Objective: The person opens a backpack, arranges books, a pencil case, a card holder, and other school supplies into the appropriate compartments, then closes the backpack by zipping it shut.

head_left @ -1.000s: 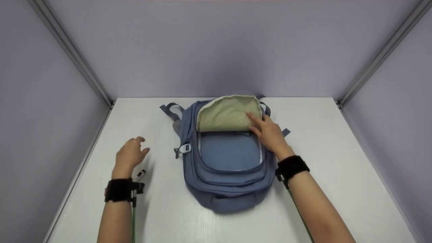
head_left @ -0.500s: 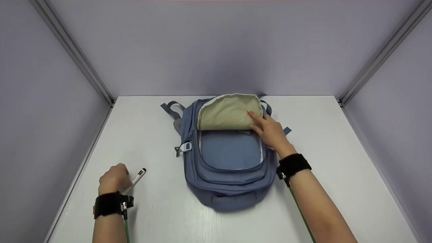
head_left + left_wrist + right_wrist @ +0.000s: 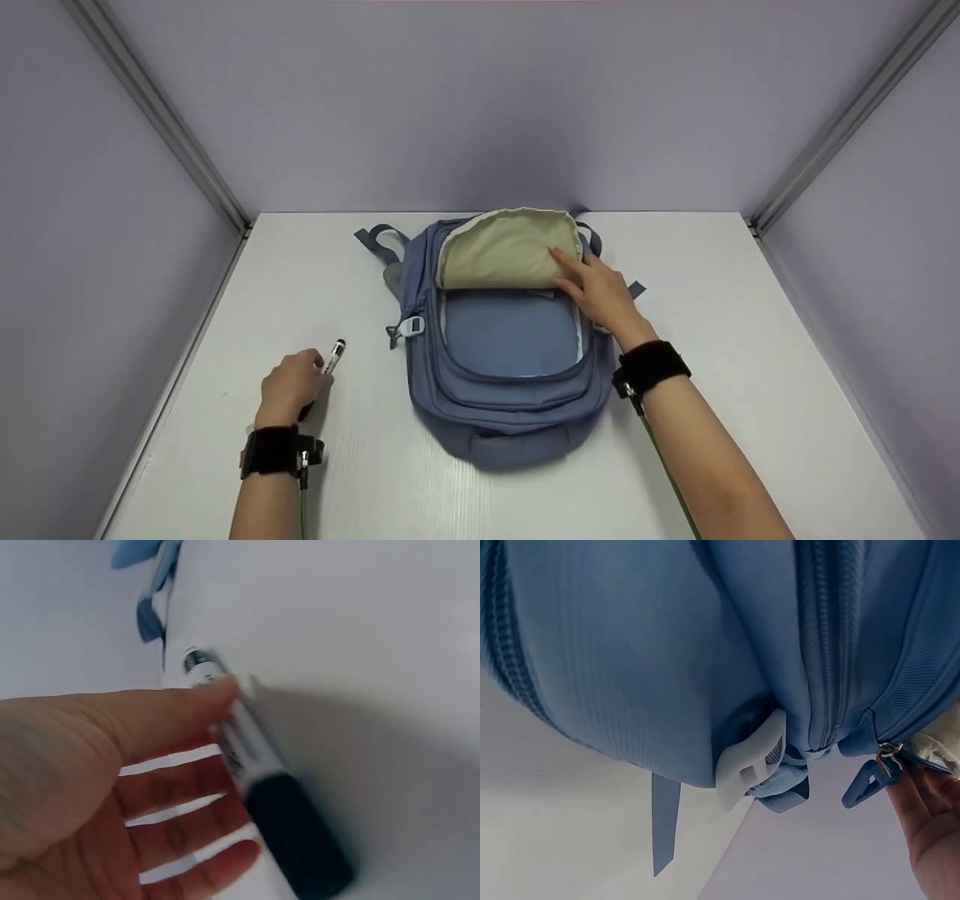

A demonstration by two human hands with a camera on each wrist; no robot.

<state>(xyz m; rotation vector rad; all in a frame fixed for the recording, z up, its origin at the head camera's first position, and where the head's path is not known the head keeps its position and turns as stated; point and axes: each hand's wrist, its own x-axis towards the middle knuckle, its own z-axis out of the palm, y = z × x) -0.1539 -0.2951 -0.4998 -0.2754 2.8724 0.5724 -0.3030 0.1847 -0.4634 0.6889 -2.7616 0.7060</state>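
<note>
The left hand (image 3: pixel 291 384) grips a marker (image 3: pixel 331 359) just above the white tabletop (image 3: pixel 750 360) — left of the blue backpack (image 3: pixel 510 397) (front compartment open) — while the right hand (image 3: pixel 600 296) presses relaxed fingers on its turned-back flap (image 3: pixel 504 251).

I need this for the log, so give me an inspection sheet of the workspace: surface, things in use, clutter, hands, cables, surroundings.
Surface: white table, wood-grain finish.
Things in use: blue backpack lying flat mid-table, its flap folded back to show a beige lining; marker with a white barrel and dark cap.
Clutter: nothing seen.
Hands: left hand grips the marker left of the backpack; right hand rests on the flap's right edge. Both wear black wrist straps.
Cables: green cable runs along the left forearm, another along the right.
Surroundings: plain lilac walls on three sides, metal strips in the corners.
</note>
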